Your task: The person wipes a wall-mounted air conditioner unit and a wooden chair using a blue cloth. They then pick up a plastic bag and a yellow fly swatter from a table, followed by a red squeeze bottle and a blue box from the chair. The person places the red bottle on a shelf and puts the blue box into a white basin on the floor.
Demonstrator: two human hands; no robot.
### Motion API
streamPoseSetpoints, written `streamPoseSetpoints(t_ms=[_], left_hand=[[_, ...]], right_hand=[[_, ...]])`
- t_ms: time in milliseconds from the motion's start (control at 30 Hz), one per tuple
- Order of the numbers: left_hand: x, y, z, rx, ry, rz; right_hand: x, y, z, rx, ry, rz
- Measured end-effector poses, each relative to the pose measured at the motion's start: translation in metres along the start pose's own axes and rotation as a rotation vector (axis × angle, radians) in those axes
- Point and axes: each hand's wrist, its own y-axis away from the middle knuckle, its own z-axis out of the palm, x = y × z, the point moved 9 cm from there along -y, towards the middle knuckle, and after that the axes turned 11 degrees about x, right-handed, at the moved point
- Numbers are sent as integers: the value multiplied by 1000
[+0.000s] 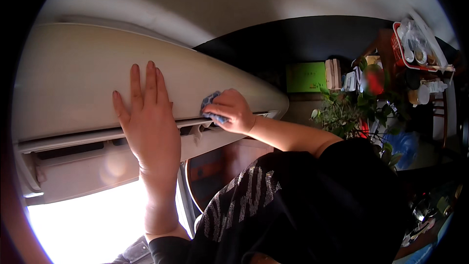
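A cream wall-mounted air conditioner unit (84, 73) spans the view before me, with its long slotted air outlet (73, 151) along the lower edge. My left hand (152, 124) lies flat on its front panel, fingers spread and pointing up, holding nothing. Farther right, my right hand (232, 112) grips a bunched blue patterned cloth (209, 103) against the panel's lower edge, just above the outlet. Part of the cloth is hidden under my fingers. A pale louver piece (198, 134) hangs in the outlet below that hand.
Bright light comes through a window (95, 223) beneath the unit. To the right are a leafy potted plant (344, 113), a green box (306, 77), and a red basket (397, 49) holding plastic items. A dark wooden chair-like frame (227, 161) stands below the unit.
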Motion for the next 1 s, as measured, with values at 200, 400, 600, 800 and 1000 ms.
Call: streamPoseSetpoints(t_ms=[200, 400, 600, 800, 1000], left_hand=[[-1, 2, -7, 48, 50, 9], [0, 4, 0, 39, 49, 16], [-1, 1, -3, 56, 81, 0], [-4, 1, -1, 62, -12, -3], [3, 26, -24, 173, 240, 14]], right_hand=[[67, -26, -4, 241, -43, 467], [22, -109, 23, 197, -131, 325], [45, -71, 13, 190, -103, 186], [104, 25, -12, 102, 149, 468], [25, -74, 24, 35, -143, 314]])
